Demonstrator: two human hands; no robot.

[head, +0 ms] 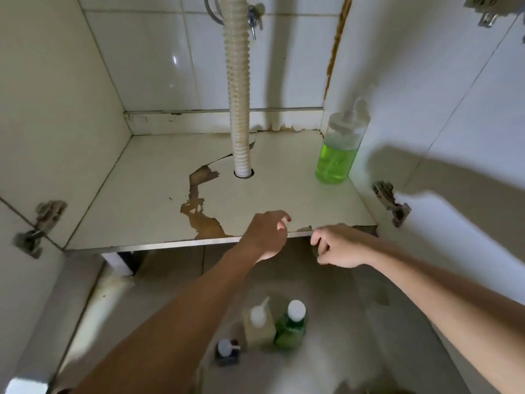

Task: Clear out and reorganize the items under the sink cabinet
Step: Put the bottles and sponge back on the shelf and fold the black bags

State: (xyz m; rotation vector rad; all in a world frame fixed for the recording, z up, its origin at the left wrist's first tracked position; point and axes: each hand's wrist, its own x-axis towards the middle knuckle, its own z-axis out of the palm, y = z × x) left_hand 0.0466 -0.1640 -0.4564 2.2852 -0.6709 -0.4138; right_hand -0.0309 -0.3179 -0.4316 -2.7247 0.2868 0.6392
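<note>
The cabinet floor [284,194] is white with brown peeled patches. One clear pump bottle of green liquid [339,150] stands upright in its back right corner against the side wall. My left hand [265,234] hovers at the front edge with fingers loosely curled and holds nothing. My right hand [336,245] is just right of it, below the edge, fingers curled in with nothing visible in them. On the tiled floor below stand a beige pump bottle [258,327], a green bottle with a white cap [291,325] and a small dark bottle [227,351].
A ribbed drain hose [237,89] drops through a hole in the middle of the cabinet floor. A metal valve [253,19] sits on the tiled back wall. Both doors are swung open, with hinges at left [42,223] and right [390,201].
</note>
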